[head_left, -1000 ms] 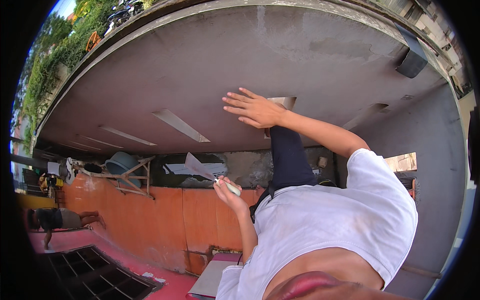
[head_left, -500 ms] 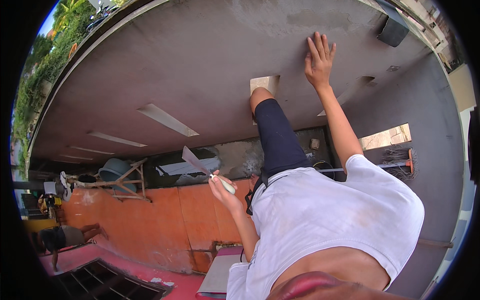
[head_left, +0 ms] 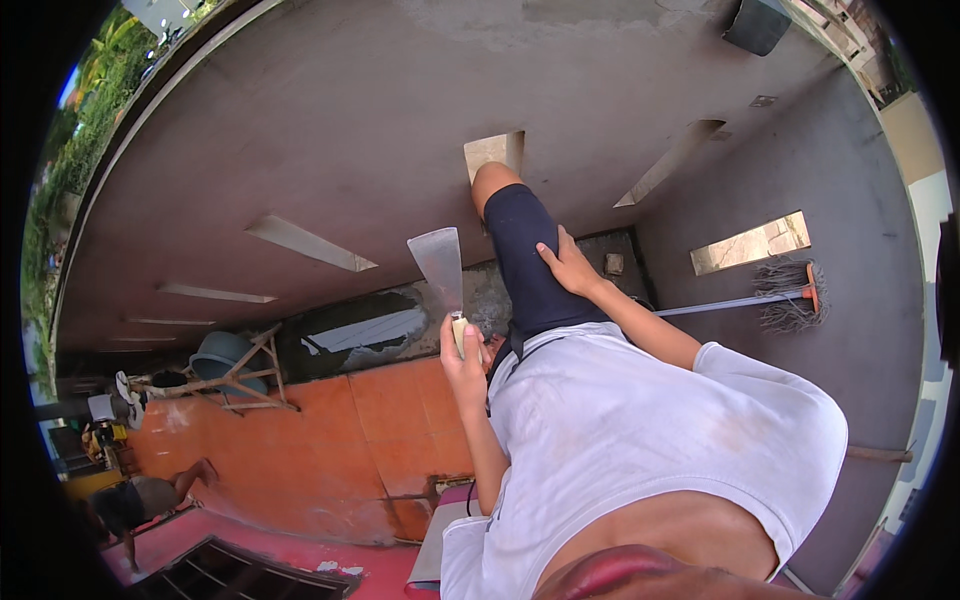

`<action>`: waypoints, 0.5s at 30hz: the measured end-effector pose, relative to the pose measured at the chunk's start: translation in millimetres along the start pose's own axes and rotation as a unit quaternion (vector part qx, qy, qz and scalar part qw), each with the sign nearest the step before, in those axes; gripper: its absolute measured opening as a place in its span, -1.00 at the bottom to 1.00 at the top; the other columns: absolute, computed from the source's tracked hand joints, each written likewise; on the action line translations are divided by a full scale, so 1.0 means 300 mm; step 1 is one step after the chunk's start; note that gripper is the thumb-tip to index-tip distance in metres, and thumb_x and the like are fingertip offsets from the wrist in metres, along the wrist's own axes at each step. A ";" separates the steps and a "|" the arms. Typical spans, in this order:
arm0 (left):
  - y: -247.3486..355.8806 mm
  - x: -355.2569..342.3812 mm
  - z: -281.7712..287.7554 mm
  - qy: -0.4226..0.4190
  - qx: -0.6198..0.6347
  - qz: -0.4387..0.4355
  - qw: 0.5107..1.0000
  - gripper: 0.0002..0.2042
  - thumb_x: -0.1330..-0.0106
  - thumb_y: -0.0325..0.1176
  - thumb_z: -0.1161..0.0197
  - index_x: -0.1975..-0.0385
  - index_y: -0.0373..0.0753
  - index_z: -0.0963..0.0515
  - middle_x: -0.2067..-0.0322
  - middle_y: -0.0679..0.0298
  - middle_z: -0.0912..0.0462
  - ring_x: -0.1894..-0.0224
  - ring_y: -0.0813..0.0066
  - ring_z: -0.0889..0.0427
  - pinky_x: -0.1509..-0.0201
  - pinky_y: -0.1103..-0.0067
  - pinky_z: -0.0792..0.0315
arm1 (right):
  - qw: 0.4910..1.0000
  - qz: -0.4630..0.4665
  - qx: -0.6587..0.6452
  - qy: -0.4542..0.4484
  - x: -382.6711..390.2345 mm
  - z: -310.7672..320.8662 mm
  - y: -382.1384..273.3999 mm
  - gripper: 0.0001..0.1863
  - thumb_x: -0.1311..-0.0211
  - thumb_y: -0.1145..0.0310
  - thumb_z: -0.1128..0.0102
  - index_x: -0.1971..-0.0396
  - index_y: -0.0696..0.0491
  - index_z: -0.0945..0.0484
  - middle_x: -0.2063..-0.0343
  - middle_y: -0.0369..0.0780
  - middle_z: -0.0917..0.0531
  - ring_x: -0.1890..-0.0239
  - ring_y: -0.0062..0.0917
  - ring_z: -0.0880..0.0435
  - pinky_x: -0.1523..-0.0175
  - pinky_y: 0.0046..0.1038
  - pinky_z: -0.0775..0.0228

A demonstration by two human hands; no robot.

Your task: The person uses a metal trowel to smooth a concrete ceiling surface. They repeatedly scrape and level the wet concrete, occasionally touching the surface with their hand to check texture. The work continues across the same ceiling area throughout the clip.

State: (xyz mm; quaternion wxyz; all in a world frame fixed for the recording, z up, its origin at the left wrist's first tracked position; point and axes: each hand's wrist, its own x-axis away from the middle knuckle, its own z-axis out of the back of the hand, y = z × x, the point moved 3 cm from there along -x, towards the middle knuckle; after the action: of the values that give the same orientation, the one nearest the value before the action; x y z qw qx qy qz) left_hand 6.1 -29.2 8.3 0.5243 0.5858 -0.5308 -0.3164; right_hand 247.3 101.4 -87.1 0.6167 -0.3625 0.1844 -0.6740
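Observation:
My left hand (head_left: 465,365) is closed around the pale handle of a putty knife (head_left: 437,262). Its wide grey metal blade points up and away from my body, its flat face showing. My right hand (head_left: 573,268) rests on the dark shorts (head_left: 540,250) over my raised thigh, fingers apart and holding nothing. The grey plastered wall (head_left: 340,120) stands in front of me, with a damp-looking, uneven patch along its top. My knee is up against a slot-shaped opening (head_left: 492,150) in that wall.
A mop (head_left: 790,295) leans at the right by the side wall. On the left stand a wooden trestle (head_left: 240,382) and a blue-grey tub (head_left: 222,355). Orange tiles (head_left: 330,440) cover the floor. Another person (head_left: 140,500) is at the far lower left. A dark box-like object (head_left: 757,27) sits on the wall top.
My right hand has come down off the wall onto my thigh. The putty knife has swung more upright and turned its blade's broad face into view.

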 end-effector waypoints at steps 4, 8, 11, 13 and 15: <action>0.044 -0.058 -0.079 -0.042 0.006 -0.023 0.999 -0.57 -0.49 -0.33 -0.04 -0.28 -0.38 -0.28 0.38 0.35 -0.45 0.57 0.74 -0.35 0.51 0.72 -0.28 | 0.992 -0.043 0.049 -0.104 -0.068 0.070 -0.094 -0.09 -0.46 -0.13 0.15 -0.37 0.45 0.03 -0.36 0.27 -0.15 -0.43 0.05 -0.14 -0.49 -0.24 0.00; 0.098 -0.140 -0.182 -0.096 0.006 -0.045 0.994 -0.56 -0.48 -0.37 -0.08 -0.30 -0.38 -0.29 0.37 0.36 -0.46 0.56 0.76 -0.33 0.52 0.74 -0.29 | 0.980 0.054 -0.102 -0.162 -0.095 0.165 -0.295 -0.19 -0.49 -0.16 0.27 -0.36 0.30 -0.17 -0.30 0.11 -0.34 -0.37 -0.12 -0.32 -0.47 -0.26 -0.05; 0.177 -0.222 -0.289 -0.123 -0.015 -0.044 0.991 -0.57 -0.49 -0.34 -0.07 -0.28 -0.37 -0.32 0.43 0.37 -0.46 0.55 0.77 -0.33 0.52 0.74 -0.26 | 0.858 0.137 -0.448 -0.210 -0.087 0.268 -0.492 -0.30 -0.53 -0.11 0.33 -0.31 0.21 -0.26 -0.14 0.00 -0.52 -0.16 -0.26 -0.54 -0.32 -0.25 -0.27; 0.230 -0.277 -0.354 -0.125 -0.064 -0.045 0.989 -0.58 -0.49 -0.32 -0.08 -0.25 -0.40 -0.35 0.43 0.32 -0.51 0.50 0.69 -0.44 0.43 0.69 -0.36 | 0.783 0.208 -0.562 -0.170 -0.065 0.302 -0.599 -0.37 -0.55 -0.07 0.33 -0.22 0.19 -0.36 0.02 -0.05 -0.62 0.03 -0.38 -0.65 -0.16 -0.29 -0.44; 0.228 -0.337 -0.405 -0.129 -0.106 -0.096 0.981 -0.58 -0.48 -0.31 -0.09 -0.23 -0.43 -0.36 0.37 0.23 -0.58 0.41 0.56 -0.54 0.31 0.61 -0.43 | 0.810 0.213 -0.542 -0.072 -0.088 0.324 -0.632 -0.49 -0.57 0.02 0.26 -0.11 0.16 -0.40 0.16 -0.11 -0.64 0.20 -0.49 -0.65 0.01 -0.38 -0.49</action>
State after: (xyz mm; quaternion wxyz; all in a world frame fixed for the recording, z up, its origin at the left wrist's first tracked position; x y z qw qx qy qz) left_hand 75.0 108.9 85.0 0.4775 0.5293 -0.4991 -0.4927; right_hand 184.1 178.6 103.0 0.4598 -0.6373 0.5473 -0.2881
